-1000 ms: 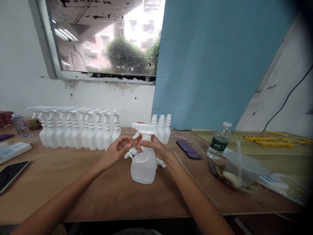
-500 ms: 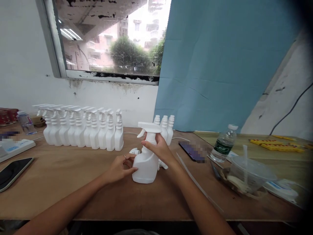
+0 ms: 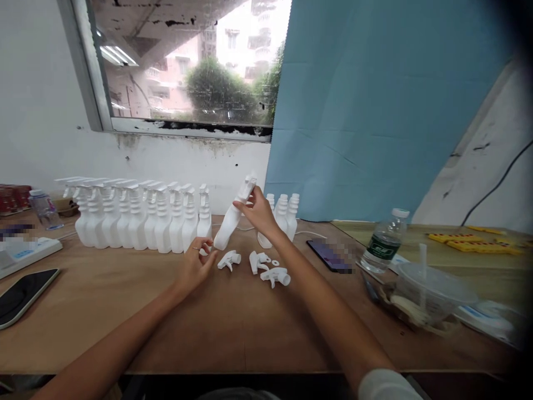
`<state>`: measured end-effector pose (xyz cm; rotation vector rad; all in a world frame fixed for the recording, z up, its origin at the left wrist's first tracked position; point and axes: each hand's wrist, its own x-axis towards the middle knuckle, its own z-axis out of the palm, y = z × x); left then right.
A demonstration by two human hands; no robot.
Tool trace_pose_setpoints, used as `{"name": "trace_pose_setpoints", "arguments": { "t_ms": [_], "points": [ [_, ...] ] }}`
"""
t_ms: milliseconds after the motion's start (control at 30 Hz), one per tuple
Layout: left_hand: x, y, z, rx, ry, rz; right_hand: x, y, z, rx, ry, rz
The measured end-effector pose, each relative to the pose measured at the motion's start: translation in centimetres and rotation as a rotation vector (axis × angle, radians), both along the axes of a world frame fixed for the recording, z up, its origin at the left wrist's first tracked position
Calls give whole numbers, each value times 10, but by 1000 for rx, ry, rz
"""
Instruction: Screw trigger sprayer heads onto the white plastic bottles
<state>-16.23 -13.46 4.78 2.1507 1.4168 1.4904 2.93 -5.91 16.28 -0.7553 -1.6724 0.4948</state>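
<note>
One white plastic spray bottle with its trigger head fitted (image 3: 233,216) is held in the middle of the frame, lifted clear of the brown wooden table (image 3: 125,311) and tilted, its head pointing up and to the right and its base down to the left. It is gripped around the neck by the right hand (image 3: 259,210), whose fingers are closed on it. The bottle's body is plain, opaque white and unlabelled. The left hand (image 3: 195,265) is seen just below the bottle's base, its fingers loosely curled and half open, holding nothing; whether a fingertip touches the base cannot be told.

Three loose white trigger heads (image 3: 255,264) lie on the table just below the lifted bottle, with one small white ring beside them. At centre left, a row of finished white spray bottles (image 3: 137,219) stands along the wall; about ten can be counted, though those at the far left overlap. Three white bottles without heads (image 3: 287,214) stand right of the held bottle, partly hidden by the right hand. One clear water bottle with a green label (image 3: 383,241) and one clear plastic cup with a straw (image 3: 425,289) are seen at right. One dark phone (image 3: 23,291) lies at lower left.
</note>
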Motion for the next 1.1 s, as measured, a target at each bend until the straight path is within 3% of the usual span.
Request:
{"name": "trace_pose_setpoints", "arguments": {
  "t_ms": [167, 400, 800, 933, 1100],
  "points": [
    [-4, 5, -15, -120, 144, -54, -25, 44, -21, -105, -73, 116],
    [4, 4, -27, -127, 300, -202, -59, 70, -41, -154, -125, 133],
    [4, 12, -44, -75, 430, -250, -59, 61, -41, -193, -219, 58],
    [5, 13, -46, -66, 466, -245, -39, 53, -40, -191, -264, 34],
    [8, 6, -37, -64, 482, -241, 35, 40, -45, -219, -381, -45]
  ]
}}
